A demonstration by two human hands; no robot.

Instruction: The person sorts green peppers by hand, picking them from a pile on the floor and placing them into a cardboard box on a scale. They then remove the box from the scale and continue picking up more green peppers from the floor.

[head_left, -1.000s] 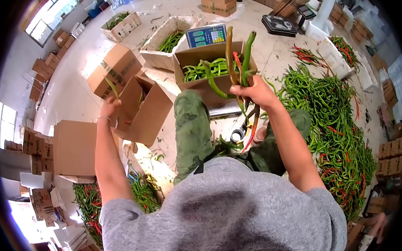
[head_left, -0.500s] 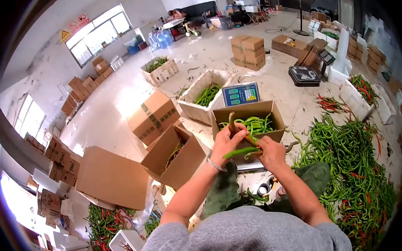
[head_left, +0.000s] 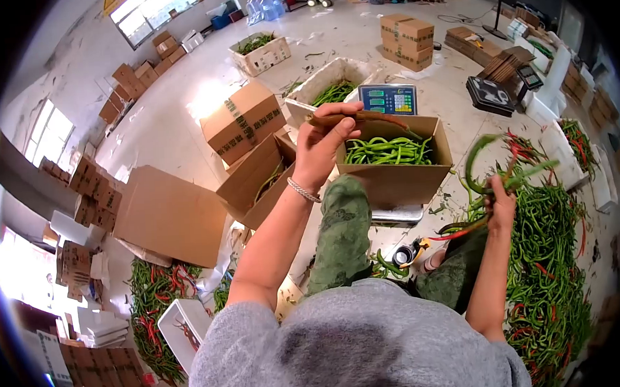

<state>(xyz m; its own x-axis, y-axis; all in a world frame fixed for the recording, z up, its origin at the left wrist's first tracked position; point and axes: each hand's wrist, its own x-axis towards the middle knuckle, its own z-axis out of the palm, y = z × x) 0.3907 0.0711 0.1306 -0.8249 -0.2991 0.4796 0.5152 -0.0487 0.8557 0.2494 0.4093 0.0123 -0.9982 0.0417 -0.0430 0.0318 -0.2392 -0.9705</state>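
Observation:
My left hand (head_left: pixel 324 146), with a bracelet at its wrist, is closed on a brownish-red pepper (head_left: pixel 383 117) above the left edge of an open carton (head_left: pixel 399 183). Green peppers (head_left: pixel 389 150) lie inside that carton, which rests on a scale platform (head_left: pixel 397 215). Out to the right, my right hand (head_left: pixel 502 202) grips several long peppers (head_left: pixel 474 160), green and red, near the big heap of green peppers (head_left: pixel 544 252). The scale's display (head_left: pixel 387 99) stands behind the carton.
Left of the carton are an open box (head_left: pixel 257 182) and a taped box (head_left: pixel 243 122). A foam box (head_left: pixel 312 89) holding green peppers stands behind. A roll of tape (head_left: pixel 403 256) lies between my legs. Stacked cartons (head_left: pixel 407 42) stand farther back.
My hands have moved apart: the left up and to the left with one pepper, the right out toward the heap with several. The view has tilted down.

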